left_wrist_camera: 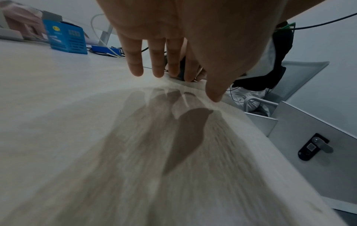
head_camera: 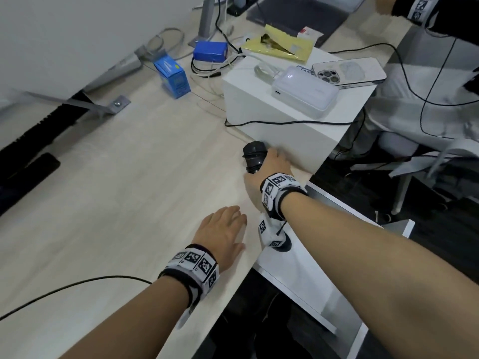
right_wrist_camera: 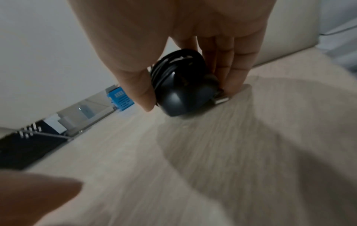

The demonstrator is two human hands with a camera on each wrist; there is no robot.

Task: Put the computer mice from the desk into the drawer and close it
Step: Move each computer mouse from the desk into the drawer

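Observation:
A black computer mouse (head_camera: 252, 156) with its cable wound round it lies on the light wooden desk (head_camera: 129, 190), against the foot of a white box. My right hand (head_camera: 263, 165) grips it, thumb on one side and fingers on the other; in the right wrist view the mouse (right_wrist_camera: 179, 91) sits between thumb and fingers (right_wrist_camera: 231, 73). My left hand (head_camera: 228, 226) rests flat on the desk near its edge, fingers straight and holding nothing. The white drawer (head_camera: 305, 275) stands open below the desk edge. A dark rounded object (head_camera: 286, 244) lies in it, partly hidden by my wrist band.
The white box (head_camera: 272, 120) carries a power bank (head_camera: 305, 92), a phone (head_camera: 350, 71) and a black cable. Behind it lie a blue carton (head_camera: 172, 76), a blue pack (head_camera: 210, 51), a yellow envelope (head_camera: 277, 46) and loose cables. Another person's arm (head_camera: 427, 11) shows at top right.

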